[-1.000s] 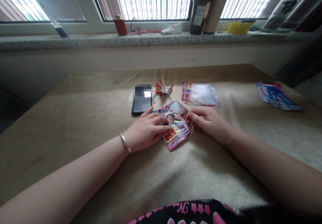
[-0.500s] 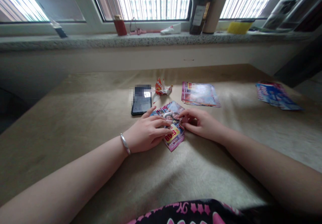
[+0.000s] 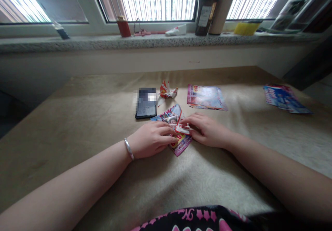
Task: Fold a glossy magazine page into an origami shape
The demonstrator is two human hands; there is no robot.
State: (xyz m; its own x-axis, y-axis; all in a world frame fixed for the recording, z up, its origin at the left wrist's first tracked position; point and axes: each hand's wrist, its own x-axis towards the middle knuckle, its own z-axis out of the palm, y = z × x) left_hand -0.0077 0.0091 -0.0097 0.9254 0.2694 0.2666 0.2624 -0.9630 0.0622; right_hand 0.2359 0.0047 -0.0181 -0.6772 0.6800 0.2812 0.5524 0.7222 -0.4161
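A printed paper flyer (image 3: pixel 178 150) lies on the table in front of me, its right part folded up so that a white, red-edged underside shows. My left hand (image 3: pixel 155 137) rests flat on the flyer's left side with fingers stretched out; a silver bangle is on that wrist. The fingers and thumb of my right hand (image 3: pixel 204 129) pinch the folded right edge. Just beyond the flyer stands a folded paper crane (image 3: pixel 167 90) in red and white. A black phone (image 3: pixel 146 106) lies beside the crane, on its left.
Behind my right hand sits a stack of flyers (image 3: pixel 207 97). More blue flyers (image 3: pixel 285 99) are fanned out at the far right of the table (image 3: pixel 85 120). Along the stone windowsill (image 3: pixel 155 42) stand a red container (image 3: pixel 123 26), a dark lidded jar (image 3: pixel 206 14) and a yellow box (image 3: pixel 247 27).
My right hand has lifted and folded the flyer's right edge inward, showing its white underside. My left hand's thumb and fingers have drawn closer over the paper.
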